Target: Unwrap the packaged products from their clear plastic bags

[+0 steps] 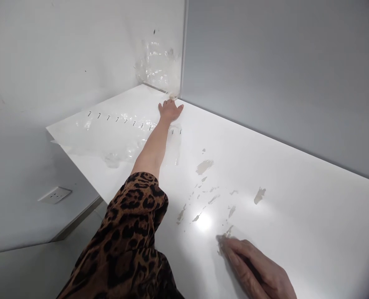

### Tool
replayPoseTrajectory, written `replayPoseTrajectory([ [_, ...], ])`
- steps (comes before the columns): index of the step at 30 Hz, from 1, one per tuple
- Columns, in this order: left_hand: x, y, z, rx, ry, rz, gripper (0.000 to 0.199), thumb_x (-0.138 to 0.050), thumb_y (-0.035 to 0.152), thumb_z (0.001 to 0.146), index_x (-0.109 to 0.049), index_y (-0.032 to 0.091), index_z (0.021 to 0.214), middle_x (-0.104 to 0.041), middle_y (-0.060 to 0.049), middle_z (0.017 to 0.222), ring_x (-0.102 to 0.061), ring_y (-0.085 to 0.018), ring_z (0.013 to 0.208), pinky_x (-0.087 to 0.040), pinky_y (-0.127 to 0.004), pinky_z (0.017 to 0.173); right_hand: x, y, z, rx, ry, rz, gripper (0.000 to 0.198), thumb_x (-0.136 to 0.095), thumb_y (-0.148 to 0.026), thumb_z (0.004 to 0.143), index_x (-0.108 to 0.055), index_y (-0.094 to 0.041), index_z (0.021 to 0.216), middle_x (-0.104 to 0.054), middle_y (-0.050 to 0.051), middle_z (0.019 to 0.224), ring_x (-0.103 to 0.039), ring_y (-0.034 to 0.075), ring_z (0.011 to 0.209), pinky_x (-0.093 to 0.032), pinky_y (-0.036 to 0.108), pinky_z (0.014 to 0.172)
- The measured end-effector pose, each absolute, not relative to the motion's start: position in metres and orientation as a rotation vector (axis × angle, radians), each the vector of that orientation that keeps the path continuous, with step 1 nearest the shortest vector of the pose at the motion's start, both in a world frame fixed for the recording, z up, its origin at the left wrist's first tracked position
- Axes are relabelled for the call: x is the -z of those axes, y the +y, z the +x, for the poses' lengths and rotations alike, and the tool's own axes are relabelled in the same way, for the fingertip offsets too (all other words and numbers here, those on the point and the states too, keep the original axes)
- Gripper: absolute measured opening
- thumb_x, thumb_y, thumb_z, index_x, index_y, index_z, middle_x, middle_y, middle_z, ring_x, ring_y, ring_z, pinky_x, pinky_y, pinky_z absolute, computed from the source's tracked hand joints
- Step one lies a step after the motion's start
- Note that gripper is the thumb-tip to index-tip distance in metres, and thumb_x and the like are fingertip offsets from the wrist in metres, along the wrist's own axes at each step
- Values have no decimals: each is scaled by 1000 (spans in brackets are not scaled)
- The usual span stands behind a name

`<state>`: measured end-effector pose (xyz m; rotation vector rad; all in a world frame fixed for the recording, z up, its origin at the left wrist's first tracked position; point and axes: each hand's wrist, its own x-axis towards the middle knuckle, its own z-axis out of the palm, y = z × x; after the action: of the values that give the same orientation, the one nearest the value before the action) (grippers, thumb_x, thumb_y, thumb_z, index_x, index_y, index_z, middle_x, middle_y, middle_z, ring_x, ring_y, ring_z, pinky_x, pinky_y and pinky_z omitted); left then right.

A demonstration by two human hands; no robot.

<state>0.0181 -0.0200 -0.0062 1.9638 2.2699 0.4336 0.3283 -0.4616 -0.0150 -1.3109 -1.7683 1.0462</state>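
Note:
My left arm, in a leopard-print sleeve (131, 207), stretches across a white board (296, 174). At its far edge my left hand (170, 111) lies on the board with fingers spread, open. A small pale lump (172, 96) sits just beyond its fingertips. Low on the right, my right hand (256, 263) is closed in a pinch against the board. Whatever its fingertips hold, if anything, is hidden. Around and ahead of those fingertips are torn grey-beige patches (205, 167), with bits of pale residue right at the fingers.
A clear plastic film strip (119, 141) with a row of small dark marks lies on the board's left part. More crinkled clear film (156, 62) clings to the white wall. A grey panel (281, 74) rises along the far edge. A wall socket (56, 195) is lower left.

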Motion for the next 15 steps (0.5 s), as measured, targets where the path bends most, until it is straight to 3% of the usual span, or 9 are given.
replayPoseTrajectory([
  [6,5,-73,29,-438,2227,2019,74,-29,58,102,-48,8,153,-39,-20,167,-32,-35,155,-10,-56,130,7,-457,321,-1109,-1754,-1273,24,-60,-46,101,-76,-31,111,-75,4,95,-73,21,84,-62,29,67],
  [11,-1,-134,57,-402,2169,2118,72,-33,62,100,-55,13,147,-46,-18,161,-36,-42,148,-11,-61,128,12,-452,322,-1081,-1776,-1228,32,-56,-50,102,-74,-25,112,-75,6,98,-69,20,82,-56,29,65],
  [15,-6,-191,102,-349,1919,2298,71,-36,64,99,-60,11,141,-48,-19,159,-37,-44,146,-8,-64,127,14,-448,319,-1040,-1766,-1216,38,-57,-56,100,-74,-22,107,-72,4,84,-60,17,68,-50,29,62],
])
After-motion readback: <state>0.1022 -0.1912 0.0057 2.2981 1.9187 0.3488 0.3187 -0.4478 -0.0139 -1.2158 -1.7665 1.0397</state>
